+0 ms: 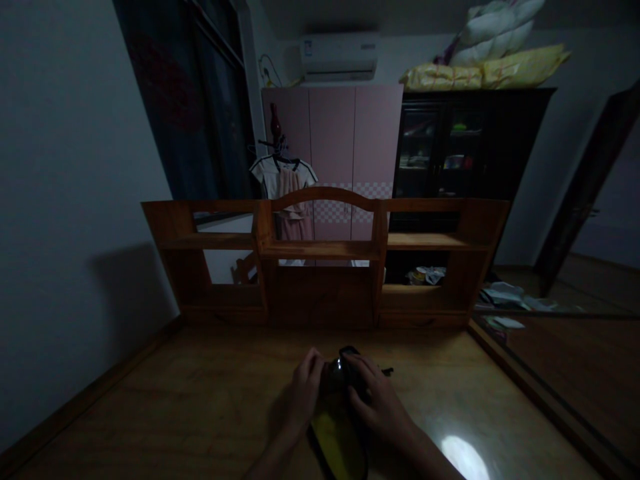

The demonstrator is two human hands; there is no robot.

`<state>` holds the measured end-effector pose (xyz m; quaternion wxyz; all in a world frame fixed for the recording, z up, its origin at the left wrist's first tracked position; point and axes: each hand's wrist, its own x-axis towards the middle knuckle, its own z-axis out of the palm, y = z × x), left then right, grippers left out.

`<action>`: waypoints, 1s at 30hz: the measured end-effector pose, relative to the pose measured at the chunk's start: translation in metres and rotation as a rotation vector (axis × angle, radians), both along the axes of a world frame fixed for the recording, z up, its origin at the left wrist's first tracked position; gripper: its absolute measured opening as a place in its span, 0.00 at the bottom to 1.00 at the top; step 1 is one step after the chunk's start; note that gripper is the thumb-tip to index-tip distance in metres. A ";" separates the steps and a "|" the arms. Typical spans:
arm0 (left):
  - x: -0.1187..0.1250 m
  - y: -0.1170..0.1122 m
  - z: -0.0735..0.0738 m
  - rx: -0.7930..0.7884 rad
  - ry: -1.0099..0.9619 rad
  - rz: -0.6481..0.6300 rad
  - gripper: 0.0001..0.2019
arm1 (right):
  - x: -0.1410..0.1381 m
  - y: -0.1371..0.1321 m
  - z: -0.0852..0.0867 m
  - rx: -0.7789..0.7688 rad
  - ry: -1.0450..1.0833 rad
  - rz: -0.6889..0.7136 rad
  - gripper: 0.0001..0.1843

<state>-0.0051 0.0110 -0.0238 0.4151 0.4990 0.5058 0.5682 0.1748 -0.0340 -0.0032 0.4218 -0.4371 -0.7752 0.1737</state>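
My left hand pinches the left side of a dark, glossy, rounded object with a bright reflection on top. My right hand curls around its right side, thumb below and fingers over it. The low light hides what kind of object it is. Just below the hands lies a long yellow piece with a black edge, running toward me; whether it is joined to the glossy object I cannot tell. A thin black end sticks out beyond my right fingers.
Both hands are over a wooden tabletop with a light glare at the lower right. A wooden shelf unit stands along its far edge. A wall borders the left, and a raised wooden rim the right.
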 end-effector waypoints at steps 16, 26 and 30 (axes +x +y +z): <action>0.001 0.004 0.010 0.118 0.002 -0.038 0.18 | 0.001 0.001 -0.002 0.020 -0.018 -0.004 0.33; 0.011 0.000 0.011 0.115 -0.049 -0.107 0.15 | 0.001 -0.001 0.001 0.025 -0.036 0.005 0.29; 0.011 -0.003 0.011 0.094 0.017 -0.160 0.15 | 0.001 -0.001 0.002 0.029 -0.039 0.016 0.28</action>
